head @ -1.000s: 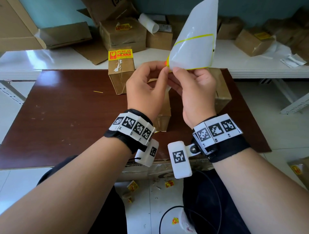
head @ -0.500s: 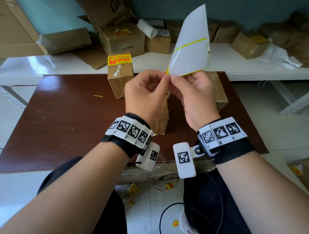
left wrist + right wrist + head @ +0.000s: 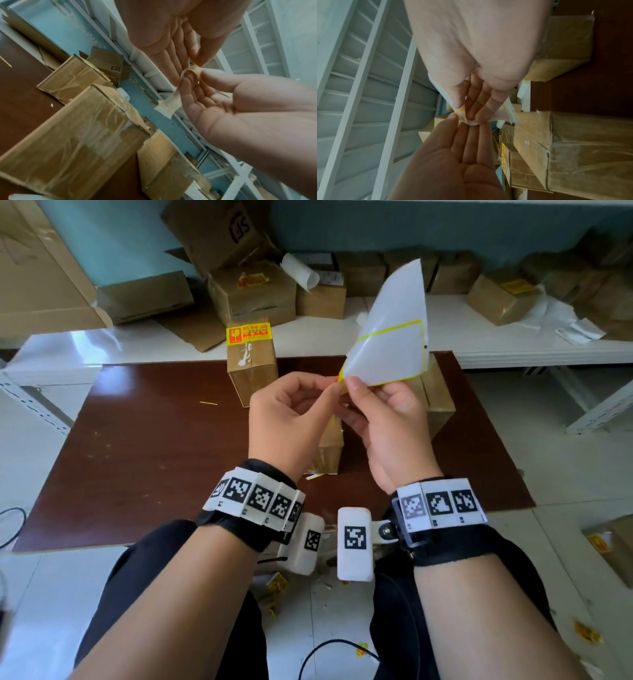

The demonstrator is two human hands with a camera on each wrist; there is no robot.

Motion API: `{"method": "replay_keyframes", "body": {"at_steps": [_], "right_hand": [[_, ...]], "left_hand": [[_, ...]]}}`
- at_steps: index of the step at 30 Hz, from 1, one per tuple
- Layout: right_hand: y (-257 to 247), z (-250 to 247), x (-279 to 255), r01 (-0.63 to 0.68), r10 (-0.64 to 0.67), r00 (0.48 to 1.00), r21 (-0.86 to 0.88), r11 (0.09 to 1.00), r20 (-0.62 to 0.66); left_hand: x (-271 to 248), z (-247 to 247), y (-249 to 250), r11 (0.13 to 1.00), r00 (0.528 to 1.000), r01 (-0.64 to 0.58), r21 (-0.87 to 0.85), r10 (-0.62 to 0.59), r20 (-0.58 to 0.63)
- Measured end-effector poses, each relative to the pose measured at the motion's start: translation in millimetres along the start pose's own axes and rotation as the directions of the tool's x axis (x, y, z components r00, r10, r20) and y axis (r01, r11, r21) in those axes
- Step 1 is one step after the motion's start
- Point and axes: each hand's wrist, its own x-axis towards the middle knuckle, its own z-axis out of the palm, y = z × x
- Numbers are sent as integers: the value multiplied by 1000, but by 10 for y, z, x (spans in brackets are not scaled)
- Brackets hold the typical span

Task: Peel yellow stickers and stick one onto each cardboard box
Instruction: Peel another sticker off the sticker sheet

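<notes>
- Hands raised together above the brown counter [image 3: 144, 446], clear of the boxes, probably for a good look at the edge.
- Right hand [image 3: 390, 422] pinching the backing sheet [image 3: 390, 350] at its low corner, sheet upright, likely to steady it.
- Left hand [image 3: 291, 416] pinching a yellow sticker [image 3: 340, 379] corner there, seemingly to start the peel.
- Far labelled box [image 3: 251, 364] already stickered; near box [image 3: 330, 450] and right box [image 3: 438, 402] below the hands, tops hidden.
</notes>
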Motion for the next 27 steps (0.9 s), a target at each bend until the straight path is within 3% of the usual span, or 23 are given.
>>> {"method": "replay_keyframes", "body": {"at_steps": [3,14,21,27], "right_hand": [[30,61,66,3,-2,1000,-61,998,13],[120,-13,308,16,-12,1000,-151,988,28],[122,-30,342,68,-66,998,-170,983,18],[129,-27,360,109,-112,994,-154,982,-11]], "left_hand": [[-25,-2,-67,998,996,19,-55,-24,-91],[151,-30,-142,994,991,48,-101,-60,-121],[172,5,-199,998,996,-21,-60,16,-88],[214,-8,-224,992,999,27,-123,-31,-29]]}}
